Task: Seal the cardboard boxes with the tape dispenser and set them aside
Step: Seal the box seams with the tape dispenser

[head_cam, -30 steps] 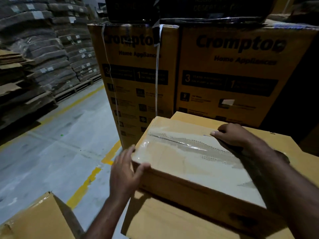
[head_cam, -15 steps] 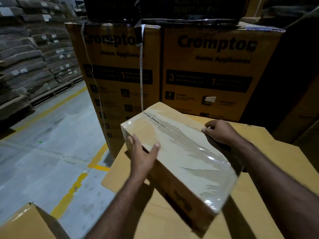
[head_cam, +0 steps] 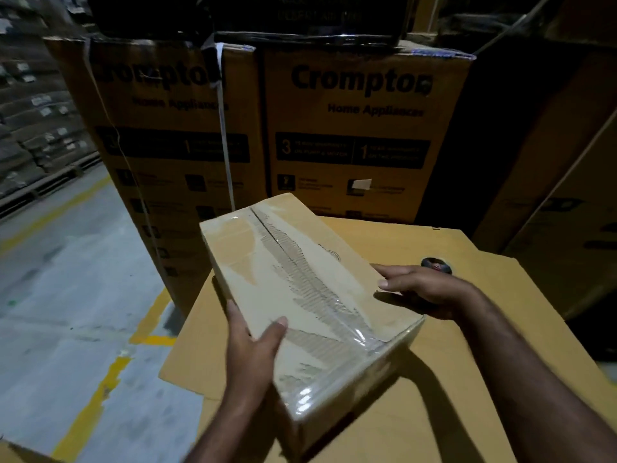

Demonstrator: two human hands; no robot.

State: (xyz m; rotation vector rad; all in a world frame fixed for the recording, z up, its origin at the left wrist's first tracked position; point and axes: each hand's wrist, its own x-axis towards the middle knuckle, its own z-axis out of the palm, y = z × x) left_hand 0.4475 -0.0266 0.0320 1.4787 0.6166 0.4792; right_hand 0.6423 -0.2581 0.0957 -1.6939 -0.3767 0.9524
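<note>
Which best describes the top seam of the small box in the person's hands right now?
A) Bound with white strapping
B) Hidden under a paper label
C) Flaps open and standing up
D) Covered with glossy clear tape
D: shiny clear tape runs along the closed seam of the small box and wraps over its near edge, beside the left hand that grips it.

2 cartons point(head_cam: 360, 128) behind taped box point(head_cam: 300, 289) on cardboard sheet point(head_cam: 484, 379)

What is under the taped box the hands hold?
A large flat cardboard surface lies beneath the taped box, which the left hand grips and the right hand touches. Its underside is hidden.
</note>
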